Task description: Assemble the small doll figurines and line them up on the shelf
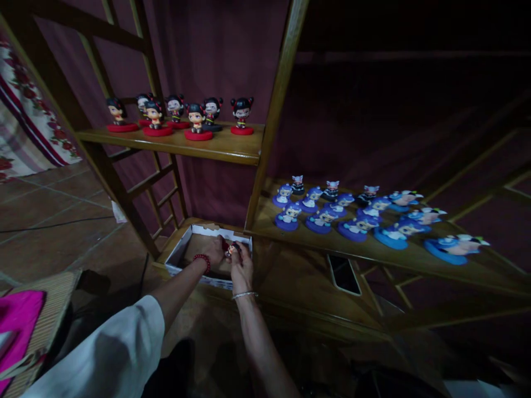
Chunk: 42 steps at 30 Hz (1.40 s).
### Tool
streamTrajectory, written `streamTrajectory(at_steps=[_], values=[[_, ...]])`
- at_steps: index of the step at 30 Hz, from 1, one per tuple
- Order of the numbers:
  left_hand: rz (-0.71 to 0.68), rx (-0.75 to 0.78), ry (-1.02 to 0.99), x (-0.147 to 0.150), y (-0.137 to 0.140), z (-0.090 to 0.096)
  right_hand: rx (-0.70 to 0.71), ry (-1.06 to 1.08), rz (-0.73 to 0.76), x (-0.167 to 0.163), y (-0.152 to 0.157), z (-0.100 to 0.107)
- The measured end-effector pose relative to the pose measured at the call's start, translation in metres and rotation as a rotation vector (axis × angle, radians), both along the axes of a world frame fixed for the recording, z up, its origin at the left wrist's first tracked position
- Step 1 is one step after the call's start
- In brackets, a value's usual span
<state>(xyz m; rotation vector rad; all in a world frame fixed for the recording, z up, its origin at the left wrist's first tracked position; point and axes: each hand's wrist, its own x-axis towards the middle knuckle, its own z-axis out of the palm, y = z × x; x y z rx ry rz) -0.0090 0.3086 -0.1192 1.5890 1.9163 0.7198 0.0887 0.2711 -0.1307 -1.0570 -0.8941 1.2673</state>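
My right hand (pixel 243 266) is closed around a small black-haired figurine (pixel 233 250) over a shallow white box (pixel 178 250). Beside it, my left hand (pixel 213 251) reaches into the same box with its fingers curled near a dark red piece. Whether those fingers grip that piece is hard to see in the dim light. On the shelf above stand several similar figurines (pixel 196 117) with black hair buns, most on round red bases.
Several purple-haired figurines (pixel 321 218) and blue-based ones (pixel 456 247) fill the right shelf (pixel 269 221). A phone (pixel 343 273) lies on the lower board. A wooden upright (pixel 276 94) divides the shelves. Bright pink cloth (pixel 20 320) rests on a woven seat at left.
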Motion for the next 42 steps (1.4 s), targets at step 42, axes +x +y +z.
streamTrajectory(at_steps=[42], values=[[0.04, 0.309, -0.442, -0.005, -0.242, 0.084, 0.116, -0.147, -0.006, -0.003, -0.217, 0.096]])
